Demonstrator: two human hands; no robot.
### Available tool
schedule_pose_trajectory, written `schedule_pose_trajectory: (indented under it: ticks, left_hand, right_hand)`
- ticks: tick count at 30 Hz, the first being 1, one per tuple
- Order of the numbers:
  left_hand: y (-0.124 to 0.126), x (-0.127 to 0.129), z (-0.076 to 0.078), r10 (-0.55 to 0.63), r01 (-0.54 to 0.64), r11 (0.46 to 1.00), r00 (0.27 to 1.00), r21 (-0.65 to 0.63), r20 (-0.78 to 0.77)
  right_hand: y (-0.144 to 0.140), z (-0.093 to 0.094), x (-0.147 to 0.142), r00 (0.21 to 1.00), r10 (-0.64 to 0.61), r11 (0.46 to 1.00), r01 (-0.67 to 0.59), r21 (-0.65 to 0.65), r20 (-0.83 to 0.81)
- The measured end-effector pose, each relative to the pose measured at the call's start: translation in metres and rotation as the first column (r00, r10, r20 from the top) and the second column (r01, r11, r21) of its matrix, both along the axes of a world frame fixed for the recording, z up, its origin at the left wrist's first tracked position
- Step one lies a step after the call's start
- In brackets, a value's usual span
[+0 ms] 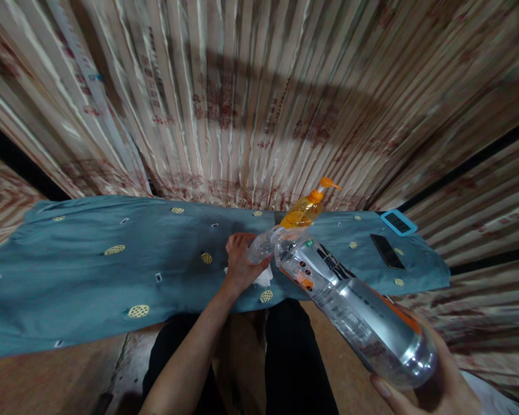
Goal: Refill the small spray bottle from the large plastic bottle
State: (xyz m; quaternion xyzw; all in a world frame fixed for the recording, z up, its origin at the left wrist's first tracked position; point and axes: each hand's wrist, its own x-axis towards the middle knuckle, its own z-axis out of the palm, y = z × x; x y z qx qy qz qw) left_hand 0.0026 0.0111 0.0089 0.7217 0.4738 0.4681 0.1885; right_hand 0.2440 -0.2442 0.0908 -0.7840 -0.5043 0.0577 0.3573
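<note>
A large clear plastic bottle (354, 311) is being tipped neck-down toward a small clear bottle (263, 245), the two mouths meeting at the middle of the worktop (90, 271). The right hand (432, 386), near and to the right, is cupping the big bottle's base with fingers wrapped around it. The left hand (240, 262) is curling around the small bottle and pressing on a white tissue (263, 278) beneath it. The big bottle is looking heavy at its full end and smooth, likely slippery; holding at the base with support near the labelled neck seems safest. The small bottle is looking light and easy to crush or knock over. Just behind is standing an orange pump bottle (305, 210). A blue patterned cloth is covering the worktop. Far right, a dark phone (387, 251) and a blue-edged device (398, 222) are lying. A striped curtain (242, 86) is hanging behind.
</note>
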Motion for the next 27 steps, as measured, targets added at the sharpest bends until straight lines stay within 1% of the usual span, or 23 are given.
schedule_pose_trajectory:
  ticks: [2,4,6,8,10,12,15,17,19,22,25,27]
  left_hand:
    - [0.000,0.000,-0.001,0.002,-0.002,1.000,1.000,0.008,0.006]
    - [0.000,0.000,-0.001,0.003,-0.004,1.000,1.000,0.014,0.014]
    - [0.000,0.000,-0.001,0.002,-0.002,1.000,1.000,0.011,0.018]
    - [0.000,0.000,-0.001,0.001,-0.001,1.000,1.000,0.003,0.017]
    - [0.000,0.000,0.000,0.002,-0.001,1.000,1.000,-0.002,0.016]
    - [0.000,0.000,0.000,-0.002,0.002,1.000,1.000,0.000,0.019]
    - [0.000,0.000,0.000,0.001,-0.001,1.000,1.000,-0.003,0.020]
    - [0.000,0.000,0.000,0.005,-0.005,1.000,1.000,-0.013,0.013]
    - [0.000,0.000,0.001,0.004,-0.004,1.000,1.000,-0.016,0.010]
    - [0.000,0.000,0.001,-0.002,0.002,1.000,1.000,-0.014,0.014]
    - [0.000,0.000,0.001,-0.003,0.003,1.000,1.000,-0.012,0.018]
    - [0.000,0.000,0.000,-0.001,0.001,1.000,1.000,-0.009,0.018]
  right_hand:
    - [0.002,0.002,-0.007,1.000,-0.011,0.999,0.012,0.033,-0.025]
    - [0.005,0.005,-0.017,0.997,-0.050,0.995,0.055,0.080,-0.063]
    - [0.006,0.005,-0.019,0.995,-0.072,0.993,0.078,0.089,-0.072]
    - [0.004,0.002,-0.012,0.998,-0.033,0.998,0.036,0.055,-0.054]
    - [0.001,0.000,-0.003,0.999,0.044,0.999,-0.043,0.027,-0.024]
    - [0.001,0.001,-0.003,0.999,0.042,0.998,-0.043,0.039,0.012]
    - [0.007,0.011,-0.022,0.998,-0.058,0.994,0.057,0.088,0.003]
    - [0.011,0.018,-0.035,0.997,-0.073,0.994,0.073,0.085,-0.010]
    - [0.012,0.020,-0.040,0.997,-0.071,0.995,0.070,0.076,0.015]
    - [0.011,0.017,-0.033,0.997,-0.053,0.995,0.048,0.087,0.052]
    - [0.008,0.013,-0.022,0.996,-0.005,0.998,-0.001,0.070,0.088]
    - [0.008,0.012,-0.020,0.994,-0.012,0.998,0.005,0.068,0.112]
